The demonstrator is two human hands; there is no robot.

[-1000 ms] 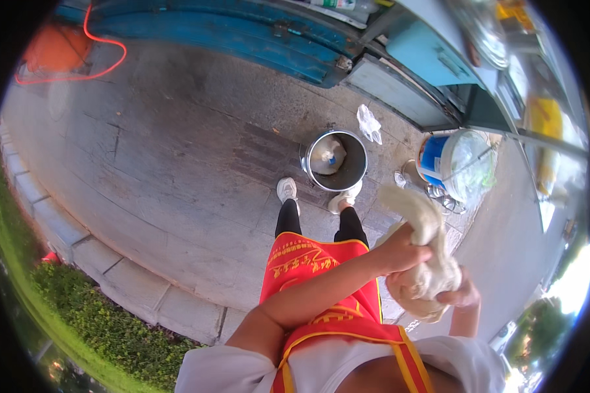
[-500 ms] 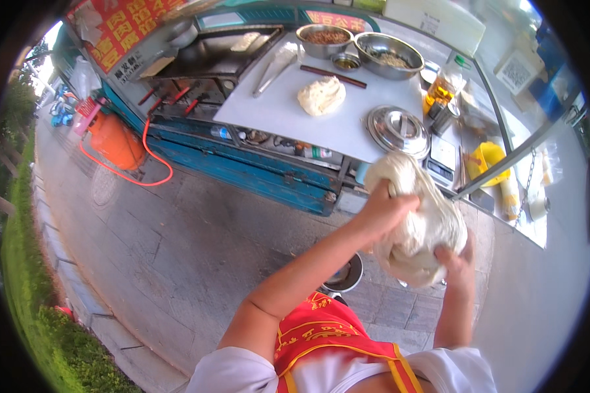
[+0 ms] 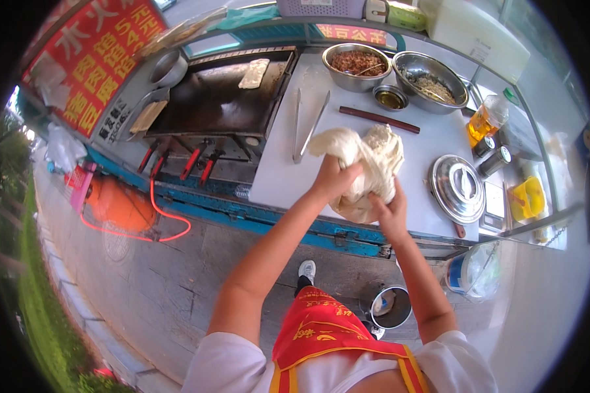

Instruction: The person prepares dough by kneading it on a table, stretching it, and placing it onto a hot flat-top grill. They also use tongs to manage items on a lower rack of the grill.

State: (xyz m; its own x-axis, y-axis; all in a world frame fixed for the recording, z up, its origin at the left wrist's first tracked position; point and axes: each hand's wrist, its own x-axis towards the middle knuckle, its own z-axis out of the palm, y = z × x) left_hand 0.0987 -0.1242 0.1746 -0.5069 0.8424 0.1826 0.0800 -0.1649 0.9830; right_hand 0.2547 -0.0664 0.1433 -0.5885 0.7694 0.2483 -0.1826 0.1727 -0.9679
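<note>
A large, soft mass of pale dough [image 3: 355,190] hangs between my hands, above the front part of the white work board [image 3: 278,177]. My left hand [image 3: 336,178] is closed on its left side, with the thumb across the top. From the lower right, my right hand [image 3: 391,213] grips the dough near its bottom edge. Just behind lies a second lump of dough [image 3: 388,141] on the board, partly hidden by the held one. A dark brown rolling stick [image 3: 379,120] rests beyond that lump. Metal tongs [image 3: 308,128] lie to the left.
Left of the board is a black griddle [image 3: 210,105] with a flat dough piece [image 3: 254,73]. Filling bowls [image 3: 357,82] [image 3: 432,98] stand at the back. A steel lid [image 3: 457,190] and scale [image 3: 495,208] sit right. Below are a pot [image 3: 403,308] and an orange gas cylinder [image 3: 118,203].
Both hands have carried the dough leftward and forward, from beyond the board's front edge to above the board. Its shape is now more bunched. The view has shifted too.
</note>
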